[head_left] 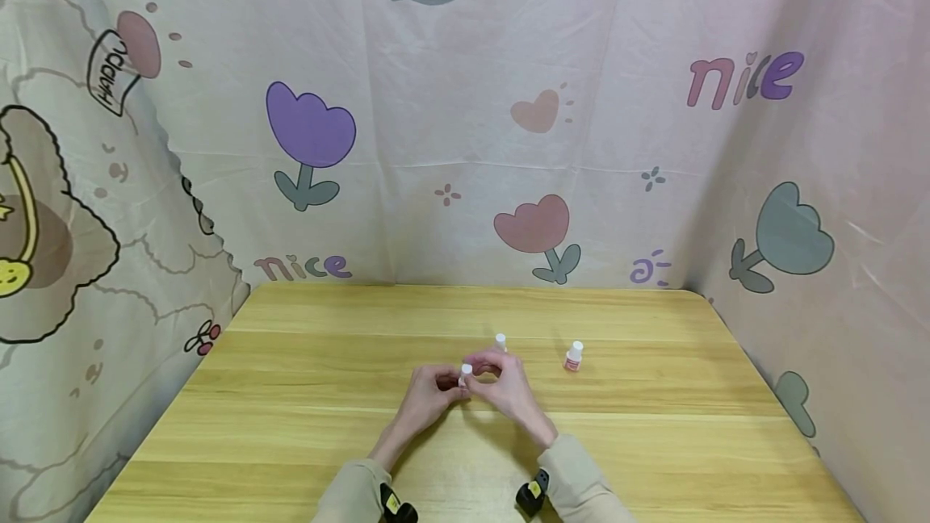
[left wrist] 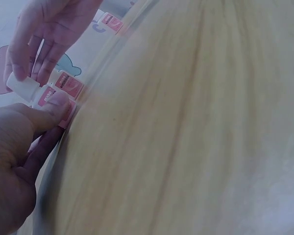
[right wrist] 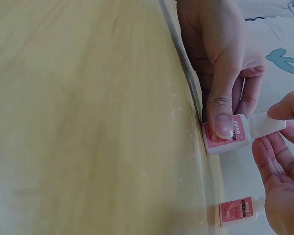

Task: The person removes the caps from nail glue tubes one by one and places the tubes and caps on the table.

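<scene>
A small white bottle (head_left: pixel 466 372) with a pink label stands upright between the two hands near the middle of the table. My left hand (head_left: pixel 425 398) grips its body, the thumb (right wrist: pixel 224 126) pressed across the pink label. At the white cap (right wrist: pixel 268 124), my right hand (head_left: pixel 511 387) pinches with thumb and fingers. Just behind the right hand stands a second matching bottle (head_left: pixel 500 340), partly hidden by that hand. A third one (head_left: pixel 573 357) stands farther right, its white cap on top.
The wood-grain table (head_left: pixel 291 426) runs back to a pale printed cloth (head_left: pixel 436 103) that hangs behind it and at both sides. Beige sleeves (head_left: pixel 581 479) cover the forearms, with a black wrist camera (head_left: pixel 533 494) on each.
</scene>
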### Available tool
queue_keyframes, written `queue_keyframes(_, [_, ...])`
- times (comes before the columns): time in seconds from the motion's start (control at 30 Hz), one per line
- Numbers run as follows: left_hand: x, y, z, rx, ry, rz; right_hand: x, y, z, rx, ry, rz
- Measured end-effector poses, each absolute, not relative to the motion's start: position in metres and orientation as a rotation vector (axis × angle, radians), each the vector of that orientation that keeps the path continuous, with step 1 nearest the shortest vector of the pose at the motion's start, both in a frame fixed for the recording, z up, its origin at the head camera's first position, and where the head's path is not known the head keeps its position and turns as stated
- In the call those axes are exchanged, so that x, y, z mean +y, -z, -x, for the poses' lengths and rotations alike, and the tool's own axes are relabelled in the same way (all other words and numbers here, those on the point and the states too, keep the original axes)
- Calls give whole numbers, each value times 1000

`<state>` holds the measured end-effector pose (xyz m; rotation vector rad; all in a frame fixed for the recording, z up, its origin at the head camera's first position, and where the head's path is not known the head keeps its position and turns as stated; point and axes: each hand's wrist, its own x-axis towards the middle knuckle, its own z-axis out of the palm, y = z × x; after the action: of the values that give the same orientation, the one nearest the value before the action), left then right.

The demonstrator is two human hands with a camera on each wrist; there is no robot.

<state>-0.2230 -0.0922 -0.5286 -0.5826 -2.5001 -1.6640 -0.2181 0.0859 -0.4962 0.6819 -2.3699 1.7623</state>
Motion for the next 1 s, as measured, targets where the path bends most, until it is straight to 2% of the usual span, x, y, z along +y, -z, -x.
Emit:
queue_keyframes(0.3, [-93, 530, 224, -2504, 1658, 580, 84, 494, 217, -2418, -1752, -561])
queue_keyframes(0.77, [-92, 529, 223, -2501, 1660, 582, 84, 495, 217, -2362, -1758, -674])
queue_keyframes(1.0, [-93, 529, 222, -2481, 1706, 570, 83, 495, 216, -2410, -1740, -562])
